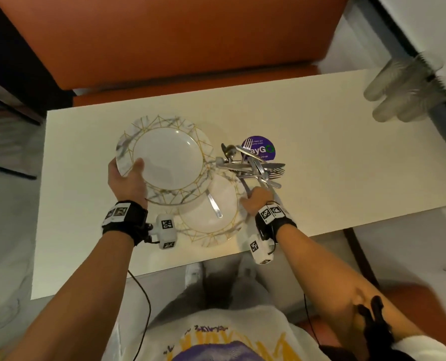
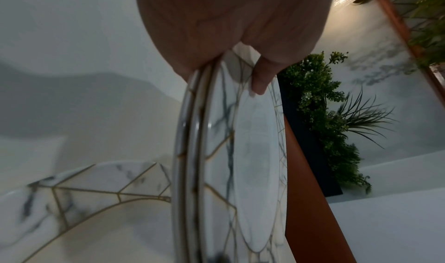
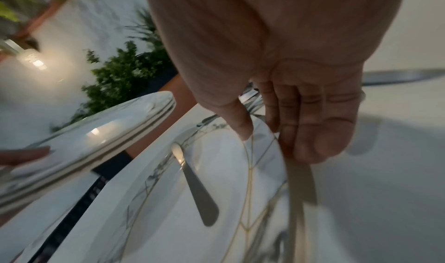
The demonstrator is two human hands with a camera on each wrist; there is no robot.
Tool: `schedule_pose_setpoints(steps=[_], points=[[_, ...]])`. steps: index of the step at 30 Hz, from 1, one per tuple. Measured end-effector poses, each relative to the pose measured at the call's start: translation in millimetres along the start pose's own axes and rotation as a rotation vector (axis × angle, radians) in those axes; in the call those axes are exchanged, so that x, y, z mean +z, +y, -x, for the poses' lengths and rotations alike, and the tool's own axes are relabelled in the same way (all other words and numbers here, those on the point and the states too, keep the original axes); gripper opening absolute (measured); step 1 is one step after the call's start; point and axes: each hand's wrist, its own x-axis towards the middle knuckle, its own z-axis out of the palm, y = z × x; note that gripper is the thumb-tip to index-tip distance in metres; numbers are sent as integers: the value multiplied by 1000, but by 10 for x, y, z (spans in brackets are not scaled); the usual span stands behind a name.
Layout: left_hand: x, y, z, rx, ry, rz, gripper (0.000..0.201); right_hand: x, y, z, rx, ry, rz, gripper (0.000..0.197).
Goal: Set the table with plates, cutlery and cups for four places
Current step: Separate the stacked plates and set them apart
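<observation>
My left hand (image 1: 128,175) grips the left rim of a stack of marble-and-gold plates (image 1: 164,157), held above the white table (image 1: 346,165). In the left wrist view the stack of plates (image 2: 216,152) shows edge on, with my left hand (image 2: 228,67) clamping it, thumb on top. One more plate (image 1: 211,214) lies on the table partly under the stack, with a cutlery handle (image 1: 214,207) lying on it. My right hand (image 1: 255,201) pinches that plate's right rim; the right wrist view shows the thumb on the plate (image 3: 168,200). A cutlery pile (image 1: 253,165) lies just beyond. Clear cups (image 1: 404,92) stand far right.
A purple round sticker (image 1: 261,149) lies under the cutlery pile. An orange bench seat (image 1: 164,48) runs along the table's far side, and an orange chair (image 1: 412,308) is at my right. Green plants (image 2: 325,114) stand behind the bench.
</observation>
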Motion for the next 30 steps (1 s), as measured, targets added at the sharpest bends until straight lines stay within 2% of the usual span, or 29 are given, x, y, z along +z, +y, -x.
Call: schedule_pose_setpoints(steps=[6, 11, 13, 18, 20, 23, 30], points=[[-130, 87, -304, 29, -77, -53, 42, 147, 6, 12, 112, -10, -323, 36], [-145, 190, -468, 36, -130, -71, 40, -81, -68, 337, 147, -26, -499, 39], [-128, 232, -516, 42, -128, -69, 45, -143, -90, 370, 160, 43, -565, 39], [-71, 308, -565, -2, -128, -70, 50, -384, -179, 425, 109, 127, -564, 27], [-23, 315, -539, -5, -132, -69, 51, -528, -167, 481, 80, 147, -492, 32], [-27, 329, -558, -22, -137, -77, 63, -686, -142, 480, 25, 194, -360, 35], [-26, 345, -608, -48, -153, -55, 59, -1098, -19, 449, -51, 458, -351, 33]])
